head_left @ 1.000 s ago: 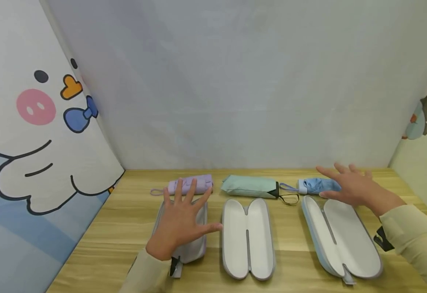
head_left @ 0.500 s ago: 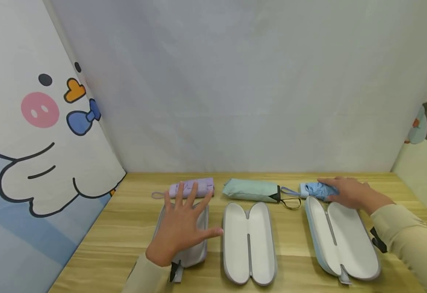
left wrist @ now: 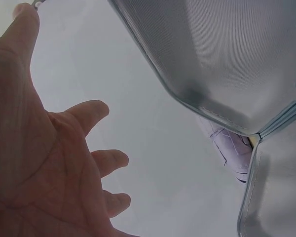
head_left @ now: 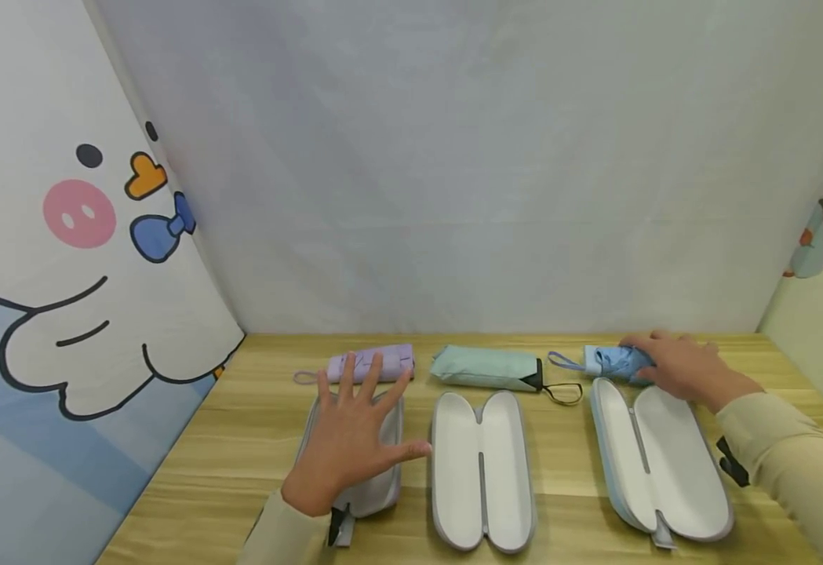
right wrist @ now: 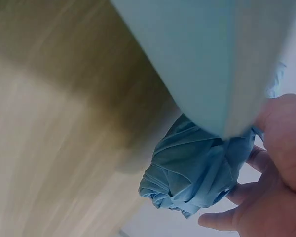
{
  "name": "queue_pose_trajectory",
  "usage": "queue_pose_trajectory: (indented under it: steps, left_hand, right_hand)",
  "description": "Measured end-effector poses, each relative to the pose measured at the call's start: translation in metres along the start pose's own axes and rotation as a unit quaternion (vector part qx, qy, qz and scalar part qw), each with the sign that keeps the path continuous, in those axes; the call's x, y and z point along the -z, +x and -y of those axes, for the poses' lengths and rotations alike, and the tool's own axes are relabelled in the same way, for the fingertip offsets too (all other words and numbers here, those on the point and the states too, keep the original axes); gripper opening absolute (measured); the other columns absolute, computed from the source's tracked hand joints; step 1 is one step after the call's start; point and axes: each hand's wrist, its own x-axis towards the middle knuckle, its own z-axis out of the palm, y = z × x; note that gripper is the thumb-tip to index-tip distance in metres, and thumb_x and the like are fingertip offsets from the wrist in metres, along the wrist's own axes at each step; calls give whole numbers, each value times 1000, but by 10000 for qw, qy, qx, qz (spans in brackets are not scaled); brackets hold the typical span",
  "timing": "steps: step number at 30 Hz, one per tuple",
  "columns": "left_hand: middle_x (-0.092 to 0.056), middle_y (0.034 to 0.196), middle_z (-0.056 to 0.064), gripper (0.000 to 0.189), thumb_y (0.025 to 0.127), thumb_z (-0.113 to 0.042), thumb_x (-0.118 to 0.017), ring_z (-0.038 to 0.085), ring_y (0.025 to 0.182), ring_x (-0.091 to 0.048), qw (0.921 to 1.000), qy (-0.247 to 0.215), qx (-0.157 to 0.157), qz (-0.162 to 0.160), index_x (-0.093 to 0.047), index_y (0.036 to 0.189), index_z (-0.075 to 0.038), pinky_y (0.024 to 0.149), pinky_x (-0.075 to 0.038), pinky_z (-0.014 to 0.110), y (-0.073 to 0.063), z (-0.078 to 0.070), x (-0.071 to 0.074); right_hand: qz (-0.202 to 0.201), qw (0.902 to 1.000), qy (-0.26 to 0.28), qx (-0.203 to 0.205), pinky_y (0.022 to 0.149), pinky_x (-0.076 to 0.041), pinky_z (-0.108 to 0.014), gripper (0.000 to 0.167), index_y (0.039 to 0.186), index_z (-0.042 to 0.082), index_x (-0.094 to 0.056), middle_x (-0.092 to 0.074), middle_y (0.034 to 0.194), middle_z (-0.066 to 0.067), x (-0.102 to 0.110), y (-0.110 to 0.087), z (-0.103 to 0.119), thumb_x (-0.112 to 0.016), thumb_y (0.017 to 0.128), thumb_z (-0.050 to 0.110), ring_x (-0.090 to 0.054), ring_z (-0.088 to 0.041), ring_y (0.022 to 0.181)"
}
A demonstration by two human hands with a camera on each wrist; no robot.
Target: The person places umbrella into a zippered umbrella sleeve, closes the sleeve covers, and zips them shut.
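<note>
Lower centre: left hand (head_left: 346,447), fingers spread flat, rests on the grey zip-edged case (head_left: 383,479); contents hidden.
Centre and lower right: white-lined open hard case (head_left: 482,471) and blue-edged open case (head_left: 654,463), both empty.
Right, farther: right hand (head_left: 679,369) curls over the folded blue fabric umbrella (head_left: 612,361) on the worktop (head_left: 242,439); a mid-body grip judged steadiest.
Behind: lilac umbrella (head_left: 372,362), mint umbrella (head_left: 485,367).

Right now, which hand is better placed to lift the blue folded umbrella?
The right hand: its fingers already curl round the blue umbrella beside the open blue case. The left hand lies spread over the grey case, across the table.
</note>
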Motion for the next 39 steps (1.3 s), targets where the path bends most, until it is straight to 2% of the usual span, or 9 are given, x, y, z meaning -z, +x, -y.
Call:
queue_pose_trajectory:
  steps: [4, 8, 13, 16, 20, 25, 28, 32, 39]
  left_hand:
    - [-16, 170, 16, 99, 84, -87, -50, 50, 153, 3, 10000, -88, -13, -13, -31, 163, -32, 110, -4, 82, 1, -1, -1]
    - [-12, 170, 15, 99, 84, -87, -49, 49, 152, 7, 9999, -64, -13, 88, -28, 164, -32, 110, -1, 82, 1, -3, -1]
    - [-13, 170, 15, 99, 84, -87, -49, 51, 152, 4, 10000, -30, -46, 29, -31, 163, -31, 110, -5, 82, 2, -3, -1]
    - [-14, 170, 15, 99, 84, -87, -49, 51, 153, 3, 9999, -87, -54, 18, -32, 163, -30, 110, -5, 82, 2, -3, -1]
    - [-14, 170, 15, 100, 84, -88, -48, 51, 152, 3, 9999, -113, -81, -30, -33, 163, -30, 109, -5, 82, 2, -4, -1]
    - [-15, 170, 15, 100, 83, -89, -48, 52, 152, 2, 9998, -103, -101, -112, -34, 163, -29, 109, -4, 82, 2, -5, 0]
    - [-14, 170, 14, 100, 83, -89, -47, 50, 153, 3, 9999, -89, -69, -75, -32, 163, -30, 110, -3, 82, 1, -5, 2]
    - [-15, 170, 14, 99, 83, -88, -49, 50, 153, 2, 9999, -96, -43, -69, -33, 163, -31, 110, -5, 81, 0, -7, 5]
    - [-15, 170, 14, 99, 83, -87, -50, 49, 153, 3, 9998, -157, -35, -84, -32, 163, -31, 110, -3, 81, -1, -6, 7]
  right_hand:
    - [-112, 9998, -139, -62, 75, -37, -82, 48, 140, 12, -53, -57, 121, -31, 13, -5, -5, -71, 96, 18, -56, -60, 95]
    - [-111, 9993, -332, -136, 79, -31, -84, 48, 139, 13, -52, -58, 118, -29, 28, -11, -7, -72, 96, 19, -56, -60, 95]
    - [-157, 9979, -622, -109, 81, -31, -83, 50, 139, 11, -54, -61, 107, -24, 43, -24, -3, -75, 94, 22, -61, -49, 89]
    - [-200, 9977, -649, 45, 72, -46, -68, 51, 138, 9, -54, -61, 100, -21, 51, -33, 4, -75, 94, 21, -62, -35, 77]
    - [-198, 9983, -537, 69, 56, -50, -47, 54, 138, 5, -52, -62, 99, -23, 64, -49, 20, -75, 94, 25, -60, -27, 73]
    - [-149, 9985, -478, -227, 57, -52, -48, 59, 136, -2, -52, -68, 97, -20, 75, -67, 49, -73, 95, 36, -64, -25, 72]
    - [-15, 9979, -239, -604, 56, -51, -47, 65, 134, -8, -51, -69, 97, -22, 74, -74, 64, -70, 94, 41, -61, -24, 69]
    - [310, 9921, 100, -1214, 57, -50, -46, 77, 136, -16, -44, -64, 101, -31, 67, -78, 76, -66, 94, 44, -58, -29, 71]
    - [494, 9855, 108, -1618, 58, -51, -51, 77, 127, -22, -44, -62, 91, -30, 40, -81, 78, -63, 94, 45, -58, -32, 69]
